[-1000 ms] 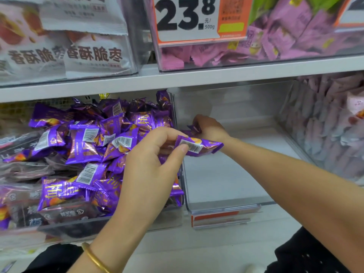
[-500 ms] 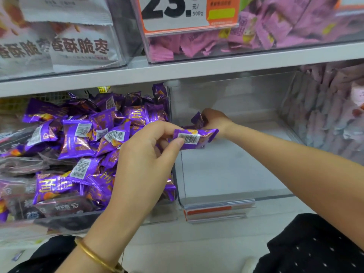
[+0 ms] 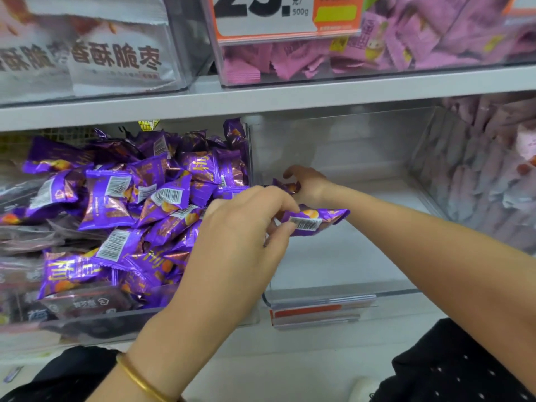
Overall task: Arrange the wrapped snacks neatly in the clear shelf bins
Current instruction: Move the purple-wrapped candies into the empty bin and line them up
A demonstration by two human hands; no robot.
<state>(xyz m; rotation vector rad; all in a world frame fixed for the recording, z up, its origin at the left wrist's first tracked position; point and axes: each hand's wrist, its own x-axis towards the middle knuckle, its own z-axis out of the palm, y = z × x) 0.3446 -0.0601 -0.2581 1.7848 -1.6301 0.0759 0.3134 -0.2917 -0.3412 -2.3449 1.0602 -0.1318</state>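
My left hand (image 3: 240, 227) pinches a purple wrapped snack (image 3: 314, 220) by one end, barcode side up, over the front left part of an empty clear bin (image 3: 342, 291). Behind it, deep in the same bin's left side, my right hand (image 3: 307, 184) grips another purple snack (image 3: 285, 186), mostly hidden by the fingers. A heap of purple wrapped snacks (image 3: 139, 210) fills the clear bin on the left, up against the divider wall.
Dark wrapped snacks (image 3: 75, 303) lie at the front of the left bin. A bin of pale pink packets (image 3: 487, 181) stands to the right. On the shelf above sit pink snacks (image 3: 319, 56), white bags (image 3: 116, 59) and a price tag (image 3: 266, 15).
The view has dipped slightly. My left hand with its snack has shifted a little right over the empty bin. My right hand stays deep at the bin's left side.
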